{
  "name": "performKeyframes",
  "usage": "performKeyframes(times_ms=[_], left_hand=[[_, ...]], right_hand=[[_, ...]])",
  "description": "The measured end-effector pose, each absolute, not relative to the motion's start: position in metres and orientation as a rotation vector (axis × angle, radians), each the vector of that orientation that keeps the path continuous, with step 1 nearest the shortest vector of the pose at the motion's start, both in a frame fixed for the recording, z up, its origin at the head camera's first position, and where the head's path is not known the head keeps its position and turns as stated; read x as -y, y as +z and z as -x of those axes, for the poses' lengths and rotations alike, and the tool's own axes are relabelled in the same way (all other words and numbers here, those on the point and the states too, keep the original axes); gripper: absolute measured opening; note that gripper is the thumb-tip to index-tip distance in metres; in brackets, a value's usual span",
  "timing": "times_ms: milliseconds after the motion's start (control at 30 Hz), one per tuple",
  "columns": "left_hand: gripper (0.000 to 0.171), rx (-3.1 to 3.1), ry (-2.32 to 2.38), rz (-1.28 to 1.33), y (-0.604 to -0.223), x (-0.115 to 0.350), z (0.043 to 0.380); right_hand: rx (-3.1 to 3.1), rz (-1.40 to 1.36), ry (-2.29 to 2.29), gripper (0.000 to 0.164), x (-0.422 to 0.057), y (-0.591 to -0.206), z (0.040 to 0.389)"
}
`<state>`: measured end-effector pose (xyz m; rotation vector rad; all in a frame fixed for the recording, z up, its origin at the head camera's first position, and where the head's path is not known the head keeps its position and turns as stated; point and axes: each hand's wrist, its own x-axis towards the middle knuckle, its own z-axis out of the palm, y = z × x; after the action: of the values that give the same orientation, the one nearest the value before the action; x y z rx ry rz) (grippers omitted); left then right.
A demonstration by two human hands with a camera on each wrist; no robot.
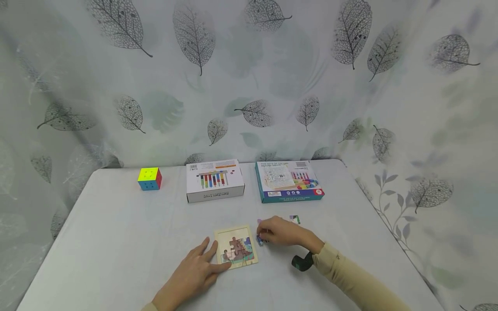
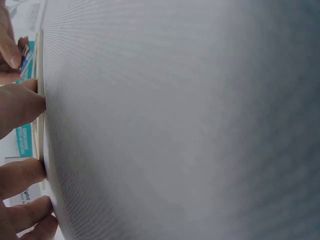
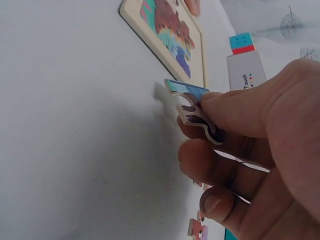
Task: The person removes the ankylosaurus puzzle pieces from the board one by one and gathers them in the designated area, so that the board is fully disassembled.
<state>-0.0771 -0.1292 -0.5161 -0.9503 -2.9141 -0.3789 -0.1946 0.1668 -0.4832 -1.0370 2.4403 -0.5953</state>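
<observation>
Low in the centre of the head view, our left hand (image 1: 194,274) lies flat with straight fingers, its fingertips (image 2: 35,105) pressing the near edge of the puzzle tray (image 1: 236,248) against the white table (image 1: 116,242). Just right of the tray, our right hand (image 1: 278,231) pinches a puzzle piece (image 3: 192,107) between thumb and fingers, lifted a little off the cloth. In the right wrist view the piece sits at centre frame, a thin flat card with printed face and knobbed outline. We judge it very light and stiff, but bendable at its narrow necks, so we hold it by the edges of its broad body, not by a knob. The tray looks light enough to slide, hence the steadying hand. More loose pieces (image 1: 295,219) lie beyond the right hand.
</observation>
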Motion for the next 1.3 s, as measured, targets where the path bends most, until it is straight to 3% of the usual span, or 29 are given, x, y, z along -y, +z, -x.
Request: performKeyframes(times_ms=[1300], left_hand=[[0.035, 2.929, -0.414, 0.909, -0.516, 0.126, 0.076]], right_hand=[[-2.607, 1.068, -0.547, 0.013, -0.176, -0.499, 0.182]])
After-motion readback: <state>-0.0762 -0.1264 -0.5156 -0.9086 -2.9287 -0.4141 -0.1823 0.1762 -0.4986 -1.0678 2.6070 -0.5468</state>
